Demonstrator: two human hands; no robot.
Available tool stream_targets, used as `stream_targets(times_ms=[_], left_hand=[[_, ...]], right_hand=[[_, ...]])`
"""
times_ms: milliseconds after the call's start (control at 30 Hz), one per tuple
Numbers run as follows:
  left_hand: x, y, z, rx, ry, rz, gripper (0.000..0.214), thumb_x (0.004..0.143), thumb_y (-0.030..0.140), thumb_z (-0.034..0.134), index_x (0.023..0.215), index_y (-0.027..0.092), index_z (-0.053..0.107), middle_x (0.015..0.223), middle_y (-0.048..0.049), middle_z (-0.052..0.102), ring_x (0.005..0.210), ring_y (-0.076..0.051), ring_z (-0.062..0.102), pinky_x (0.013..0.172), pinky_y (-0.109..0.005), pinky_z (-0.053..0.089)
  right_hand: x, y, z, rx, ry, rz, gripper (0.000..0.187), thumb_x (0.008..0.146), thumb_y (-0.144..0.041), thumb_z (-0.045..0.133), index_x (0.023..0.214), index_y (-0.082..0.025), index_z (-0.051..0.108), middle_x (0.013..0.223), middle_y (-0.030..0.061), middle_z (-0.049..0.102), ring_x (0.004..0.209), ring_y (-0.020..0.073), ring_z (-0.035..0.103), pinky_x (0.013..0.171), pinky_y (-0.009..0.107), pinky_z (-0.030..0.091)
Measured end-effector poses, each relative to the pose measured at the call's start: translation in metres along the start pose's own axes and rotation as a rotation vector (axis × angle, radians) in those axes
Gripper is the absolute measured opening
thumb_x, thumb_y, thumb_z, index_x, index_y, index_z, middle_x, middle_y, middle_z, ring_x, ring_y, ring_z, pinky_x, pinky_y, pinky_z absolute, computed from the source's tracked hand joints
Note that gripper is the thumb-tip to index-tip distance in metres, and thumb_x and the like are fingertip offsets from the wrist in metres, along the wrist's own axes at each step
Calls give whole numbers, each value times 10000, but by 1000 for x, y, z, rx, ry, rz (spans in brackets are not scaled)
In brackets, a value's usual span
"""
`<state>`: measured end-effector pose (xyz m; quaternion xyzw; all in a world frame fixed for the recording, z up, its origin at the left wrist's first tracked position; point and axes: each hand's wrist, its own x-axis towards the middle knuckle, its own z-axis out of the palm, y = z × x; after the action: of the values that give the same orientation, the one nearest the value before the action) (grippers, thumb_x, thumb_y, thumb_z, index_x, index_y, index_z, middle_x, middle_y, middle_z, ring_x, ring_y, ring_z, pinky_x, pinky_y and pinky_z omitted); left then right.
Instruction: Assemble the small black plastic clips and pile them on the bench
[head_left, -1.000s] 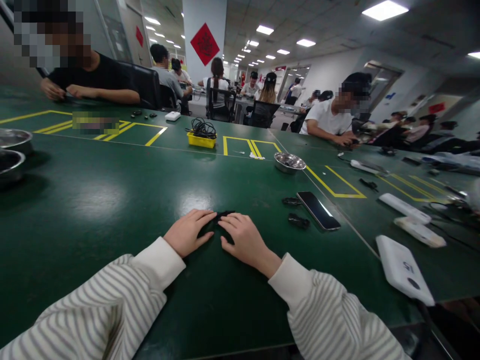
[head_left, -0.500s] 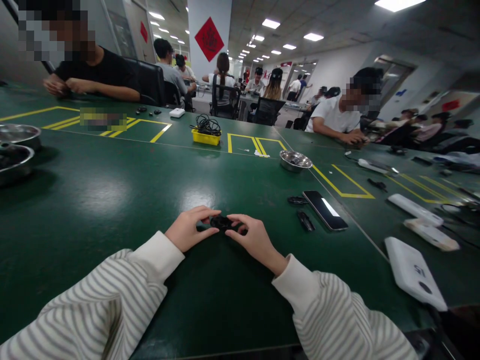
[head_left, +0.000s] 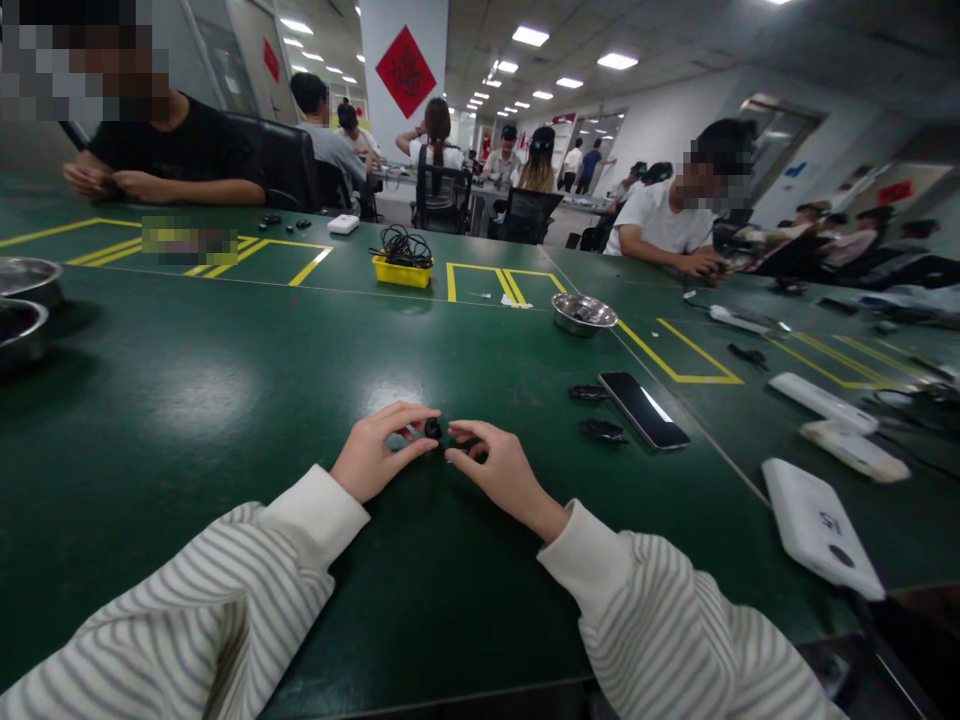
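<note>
Just above the green tabletop, my left hand [head_left: 379, 452] pinches a small black part [head_left: 433, 428] between thumb and fingertips. My right hand [head_left: 499, 468] is close beside it on the right. Its thumb and fingers curve apart and nothing clear shows between them; the inside of the hand is dark and partly hidden. Right of my hands, a black clip-like piece [head_left: 604, 431] and another black piece [head_left: 589, 392] lie by a phone [head_left: 643, 410].
A metal bowl [head_left: 585, 314] and a yellow bin [head_left: 403, 272] of black cables stand farther back. More metal bowls [head_left: 26, 335] are at the left edge. A white device [head_left: 821, 525] lies at right. Two people [head_left: 667, 235] sit across the table.
My fingertips have drawn slightly apart; my right hand no longer touches the black part, which stays in my left. The clip-like piece near the phone lies at a different angle. The view has shifted slightly.
</note>
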<state>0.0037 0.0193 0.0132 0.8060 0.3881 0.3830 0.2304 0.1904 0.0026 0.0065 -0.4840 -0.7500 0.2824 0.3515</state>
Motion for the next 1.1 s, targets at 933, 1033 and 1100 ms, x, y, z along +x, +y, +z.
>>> stream_targets(times_ms=[933,1033,1100], left_hand=[[-16,7,2,122,-391,50,355,688,221,559,1041,206,536,870,-21,564,660,-117,512,639,-244,433],[-15,9,2,129,-395,44,314,678,224,570,990,191,550,856,-26,566,709,-137,525,655,-255,440],[-15,10,3,140,-394,38,302,673,223,578,972,186,551,836,-24,560,719,-142,523,655,-257,441]], right_hand=[[-5,-13,-35,-170,-142,-92,87,730,-192,517,726,-159,597,709,7,609,615,93,543,558,207,437],[-8,-15,-20,-102,-150,-139,86,733,-212,540,733,-175,618,791,13,617,721,110,545,604,220,430],[-10,-13,-13,-95,-162,-153,69,724,-208,560,713,-185,625,812,10,618,772,123,542,664,244,424]])
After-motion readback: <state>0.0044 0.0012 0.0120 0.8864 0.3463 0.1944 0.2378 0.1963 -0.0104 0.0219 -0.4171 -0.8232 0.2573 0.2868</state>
